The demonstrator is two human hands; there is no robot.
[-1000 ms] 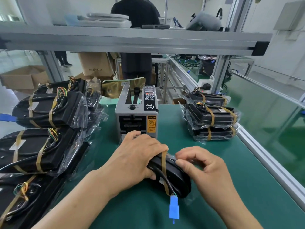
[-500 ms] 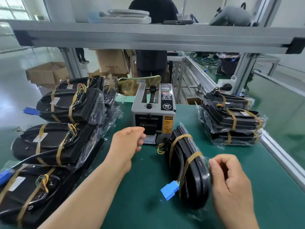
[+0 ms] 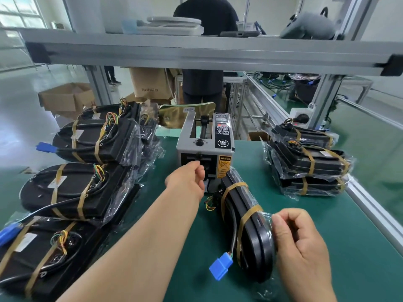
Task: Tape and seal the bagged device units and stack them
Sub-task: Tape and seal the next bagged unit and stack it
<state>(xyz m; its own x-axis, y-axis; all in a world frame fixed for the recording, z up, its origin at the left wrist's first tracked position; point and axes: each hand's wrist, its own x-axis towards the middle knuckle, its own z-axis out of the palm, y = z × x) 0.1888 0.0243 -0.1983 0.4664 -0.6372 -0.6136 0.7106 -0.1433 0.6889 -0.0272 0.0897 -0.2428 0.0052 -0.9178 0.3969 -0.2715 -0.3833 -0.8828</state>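
1. R hand (image 3: 303,243), nearest: grip curled, pinching bag film at the near end of the unit (image 3: 246,219).
2. Unit: black, bagged, two tan bands, on edge on the green surface (image 3: 349,247). Long axis runs from the R hand away and slightly left; far end is just beside the dispenser (image 3: 205,147). Blue plug (image 3: 220,269) hangs off the near-left side.
3. L hand (image 3: 187,182): at the dispenser slot, just left of the unit's far end. Fingers bent at the slot; tape in grip or not, cannot tell.
4. Judgement: L hand is nearer the tape, and a strip would go back and right to the pinched film.
5. Stack (image 3: 309,162): far right, R-hand side.
6. Pile (image 3: 87,188): far left.
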